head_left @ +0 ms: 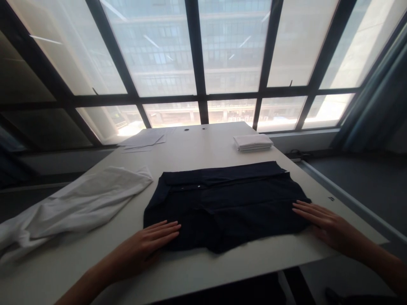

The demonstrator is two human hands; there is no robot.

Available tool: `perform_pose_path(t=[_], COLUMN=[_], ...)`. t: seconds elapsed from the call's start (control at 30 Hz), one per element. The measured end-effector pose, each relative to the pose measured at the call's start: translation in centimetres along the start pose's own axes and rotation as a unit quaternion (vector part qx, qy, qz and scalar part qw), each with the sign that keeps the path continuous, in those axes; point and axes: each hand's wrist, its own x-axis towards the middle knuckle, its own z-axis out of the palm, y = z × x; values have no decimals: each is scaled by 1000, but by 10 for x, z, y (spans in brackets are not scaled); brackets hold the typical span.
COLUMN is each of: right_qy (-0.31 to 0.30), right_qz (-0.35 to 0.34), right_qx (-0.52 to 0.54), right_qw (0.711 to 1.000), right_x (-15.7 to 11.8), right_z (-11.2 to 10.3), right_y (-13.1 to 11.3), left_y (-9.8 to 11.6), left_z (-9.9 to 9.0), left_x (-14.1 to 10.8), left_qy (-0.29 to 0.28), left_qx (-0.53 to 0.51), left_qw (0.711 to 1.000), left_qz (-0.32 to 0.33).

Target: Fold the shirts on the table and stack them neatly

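A dark navy garment (241, 199), which looks like a folded shirt, lies spread across the near part of the white table (197, 152). Small light buttons or snaps show near its upper left. My left hand (149, 243) rests flat on the garment's lower left corner, fingers stretched out to the right. At the opposite side, my right hand (321, 218) lies on the lower right edge with its fingers extended over the cloth. Neither hand grips the fabric; the thumbs are mostly hidden.
Left of the garment lies a crumpled white cloth (73, 207). A folded white stack (253, 142) sits at the far right of the table, and paper sheets (143, 140) lie at the far left. Tall windows (229, 46) stand behind, with a curtain (375, 89) to the right.
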Motion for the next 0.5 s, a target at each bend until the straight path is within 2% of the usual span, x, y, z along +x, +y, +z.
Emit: perform_pose_path(t=[0.17, 0.37, 0.5], right_qy=[21, 52, 80], right_qz=[-18, -66, -23], right_qx=[-20, 0, 29], right_qw=[999, 996, 996], right_x=[1, 10, 15], right_z=[6, 13, 10], right_y=[5, -1, -1], left_y=[-1, -2, -2], left_z=[2, 7, 0], left_x=[-2, -2, 0], left_qy=[1, 30, 41], left_qx=[-20, -82, -140], left_qw=[1000, 996, 988], left_qz=[2, -9, -56])
